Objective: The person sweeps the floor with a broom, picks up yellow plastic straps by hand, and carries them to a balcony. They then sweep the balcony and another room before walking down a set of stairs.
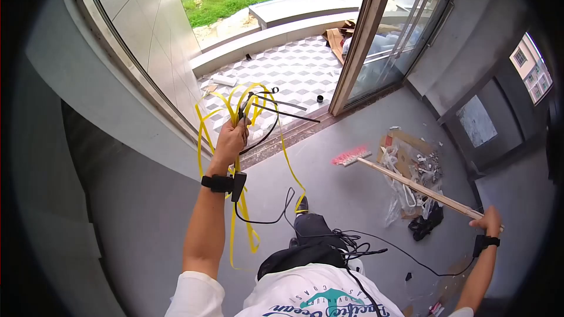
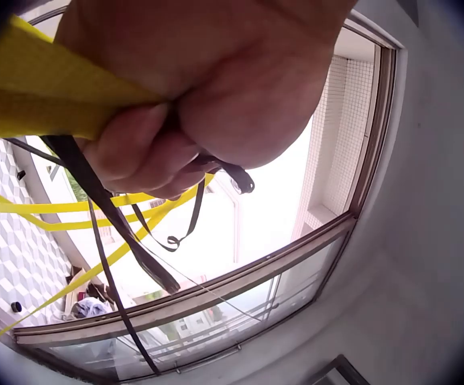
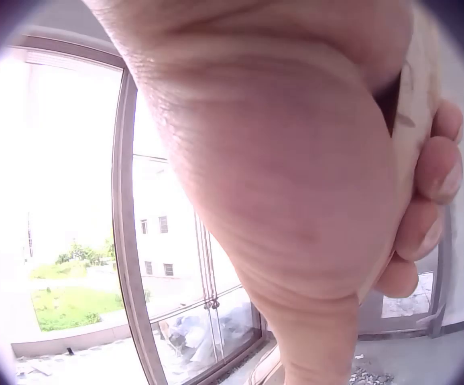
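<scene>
Broom (image 1: 418, 186) is held out over the grey floor (image 1: 346, 194) on the person's right, its handle crossing a rubbish heap (image 1: 420, 163) in the head view. Right hand (image 1: 487, 222): fingers clamped round the handle near its far end. Left hand (image 1: 234, 139): fingers curled tight on a bunch of yellow straps (image 2: 39, 88) and black strips (image 2: 113, 216), held before the doorway sill (image 1: 294, 138). Step in hand, judged: carrying both loads, broom seemingly not mid-stroke. Next move probably calls for keeping the loose loops gathered, since one length hangs down to a shoe (image 1: 302, 204). Broom's long axis runs slantwise from the right hand, forward and inward; pink bristles point toward the doorway side. Cannot tell whether the bristles touch the floor. Straps show no single axis: loops spread and droop.
</scene>
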The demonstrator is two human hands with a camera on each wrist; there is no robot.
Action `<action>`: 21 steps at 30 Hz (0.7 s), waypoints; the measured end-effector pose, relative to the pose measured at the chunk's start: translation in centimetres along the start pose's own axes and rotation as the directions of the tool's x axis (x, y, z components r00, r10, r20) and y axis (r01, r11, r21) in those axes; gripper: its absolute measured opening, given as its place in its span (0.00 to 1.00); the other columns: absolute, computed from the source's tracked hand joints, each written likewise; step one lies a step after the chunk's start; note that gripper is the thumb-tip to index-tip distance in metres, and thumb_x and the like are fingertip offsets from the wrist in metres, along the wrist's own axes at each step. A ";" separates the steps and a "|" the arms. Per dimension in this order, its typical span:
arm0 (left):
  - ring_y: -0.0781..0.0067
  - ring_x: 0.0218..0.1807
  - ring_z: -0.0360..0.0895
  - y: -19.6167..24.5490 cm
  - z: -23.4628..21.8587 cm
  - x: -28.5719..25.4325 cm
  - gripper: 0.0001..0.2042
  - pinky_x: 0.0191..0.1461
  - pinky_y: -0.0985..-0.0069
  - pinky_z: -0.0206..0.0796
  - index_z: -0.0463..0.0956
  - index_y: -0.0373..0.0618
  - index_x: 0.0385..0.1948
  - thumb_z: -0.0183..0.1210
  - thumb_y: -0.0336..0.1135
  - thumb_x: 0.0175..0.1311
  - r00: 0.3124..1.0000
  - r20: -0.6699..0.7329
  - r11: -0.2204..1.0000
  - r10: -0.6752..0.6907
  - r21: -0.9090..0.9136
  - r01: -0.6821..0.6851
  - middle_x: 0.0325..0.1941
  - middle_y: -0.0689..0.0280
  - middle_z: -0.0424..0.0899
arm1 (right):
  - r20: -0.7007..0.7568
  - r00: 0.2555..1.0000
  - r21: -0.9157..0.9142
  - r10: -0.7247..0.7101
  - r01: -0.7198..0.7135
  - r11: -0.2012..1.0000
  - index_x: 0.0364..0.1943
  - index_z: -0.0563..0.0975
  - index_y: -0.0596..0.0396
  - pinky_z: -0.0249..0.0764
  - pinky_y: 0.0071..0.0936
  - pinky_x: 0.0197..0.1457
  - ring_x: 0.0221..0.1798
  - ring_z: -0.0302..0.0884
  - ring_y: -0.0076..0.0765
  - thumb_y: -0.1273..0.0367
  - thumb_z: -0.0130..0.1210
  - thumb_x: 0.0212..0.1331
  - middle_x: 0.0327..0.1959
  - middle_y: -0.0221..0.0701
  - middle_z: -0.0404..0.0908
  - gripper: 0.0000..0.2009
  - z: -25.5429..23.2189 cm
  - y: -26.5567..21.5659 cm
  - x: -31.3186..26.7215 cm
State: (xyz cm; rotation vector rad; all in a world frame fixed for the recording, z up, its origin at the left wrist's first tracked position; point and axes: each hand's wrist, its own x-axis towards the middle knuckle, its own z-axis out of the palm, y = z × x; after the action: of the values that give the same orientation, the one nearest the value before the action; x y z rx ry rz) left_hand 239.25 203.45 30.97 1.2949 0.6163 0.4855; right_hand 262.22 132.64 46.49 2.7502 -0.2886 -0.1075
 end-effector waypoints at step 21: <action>0.90 0.13 0.54 7.5 -13.2 58.1 0.10 0.14 0.87 0.45 0.70 0.47 0.35 0.49 0.43 0.70 0.998 -0.048 0.998 0.038 0.042 -0.036 0.15 0.80 0.61 | 0.200 0.977 -0.629 0.071 0.072 0.774 0.24 0.84 0.48 0.78 0.23 0.42 0.37 0.84 0.27 0.49 0.79 0.10 0.31 0.28 0.86 0.29 -19.3 -43.0 29.0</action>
State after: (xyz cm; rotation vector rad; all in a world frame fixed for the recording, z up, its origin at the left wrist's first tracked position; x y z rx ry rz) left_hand 273.91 252.32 27.73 1.3387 0.6466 0.5380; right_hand 300.69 172.39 47.35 2.0570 -0.2491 -0.4229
